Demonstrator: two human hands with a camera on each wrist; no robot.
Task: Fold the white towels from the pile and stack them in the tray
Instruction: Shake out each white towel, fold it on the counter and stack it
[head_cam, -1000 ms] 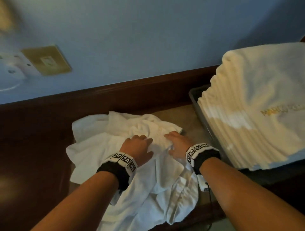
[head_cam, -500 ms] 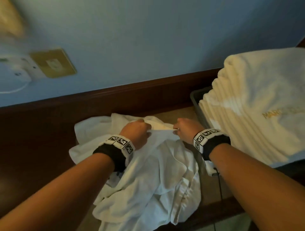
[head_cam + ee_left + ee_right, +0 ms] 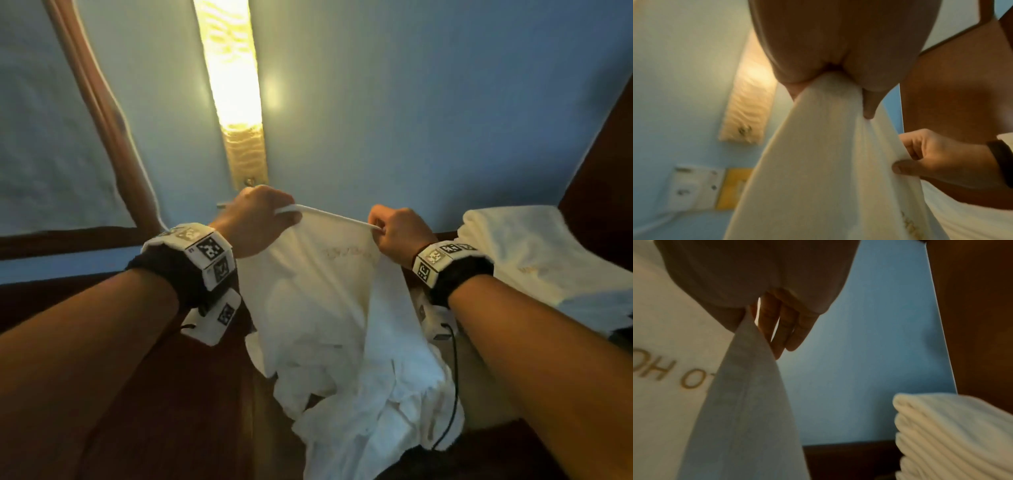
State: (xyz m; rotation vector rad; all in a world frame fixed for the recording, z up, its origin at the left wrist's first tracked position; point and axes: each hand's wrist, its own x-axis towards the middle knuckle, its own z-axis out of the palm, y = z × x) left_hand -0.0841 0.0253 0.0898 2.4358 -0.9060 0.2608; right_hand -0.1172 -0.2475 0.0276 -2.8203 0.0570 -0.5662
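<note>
A white towel (image 3: 318, 294) with gold lettering hangs from both raised hands. My left hand (image 3: 260, 219) pinches its top edge on the left, and my right hand (image 3: 394, 229) pinches the same edge on the right, so the edge is stretched taut between them. The towel (image 3: 828, 162) runs down from my left fingers in the left wrist view, and the right wrist view shows the towel (image 3: 744, 402) gripped between thumb and fingers. Its lower part still lies on the crumpled pile (image 3: 370, 404) below. A tall stack of folded towels (image 3: 548, 253) stands at the right; the tray under it is hidden.
A blue wall (image 3: 411, 102) faces me, with a lit vertical lamp (image 3: 236, 85) on it. Dark wooden panelling (image 3: 603, 164) rises at the right and a dark wooden ledge (image 3: 68, 236) runs along the left. A socket and yellow plate (image 3: 711, 188) sit on the wall.
Both hands have risen from the pile, lifting one towel by its top edge and drawing apart so the edge is taut. The head view has tilted up toward the wall.
</note>
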